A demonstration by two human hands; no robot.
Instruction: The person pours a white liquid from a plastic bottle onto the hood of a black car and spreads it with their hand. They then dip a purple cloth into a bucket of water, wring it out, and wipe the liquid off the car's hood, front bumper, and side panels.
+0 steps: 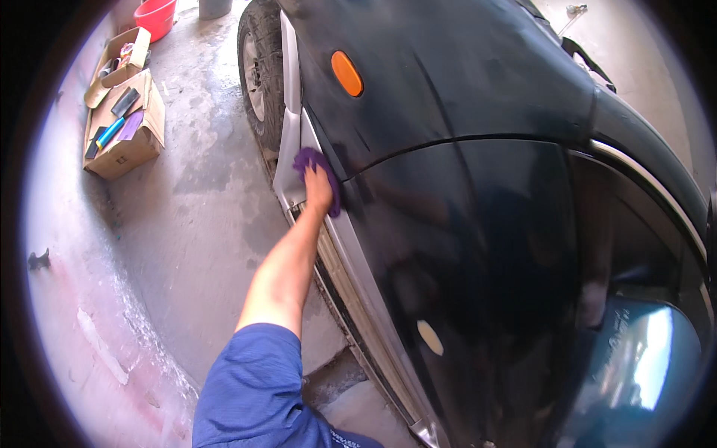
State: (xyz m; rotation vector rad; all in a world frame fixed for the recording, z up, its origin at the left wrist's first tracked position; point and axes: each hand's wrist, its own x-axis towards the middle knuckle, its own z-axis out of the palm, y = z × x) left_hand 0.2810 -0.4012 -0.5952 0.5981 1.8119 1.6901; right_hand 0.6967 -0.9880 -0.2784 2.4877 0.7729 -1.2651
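My left hand [317, 187] presses a purple cloth [336, 204] against the silver lower trim [289, 162] of a dark car, just behind the front wheel [259, 73]. Part of the cloth bunches out past my fingers and wrist. Above it lies the dark front fender [386, 106] with an oval orange side marker light [347, 74]. The front door [476, 235] begins at the curved seam beside my hand. My right hand is out of view.
A running board [358, 302] lines the car's lower side. The side mirror [633, 369] juts out at lower right. A cardboard box [126, 157] on the left carries sanding blocks and a blue tool [112, 133]. Behind are another open box [134, 45] and a red basin [157, 19].
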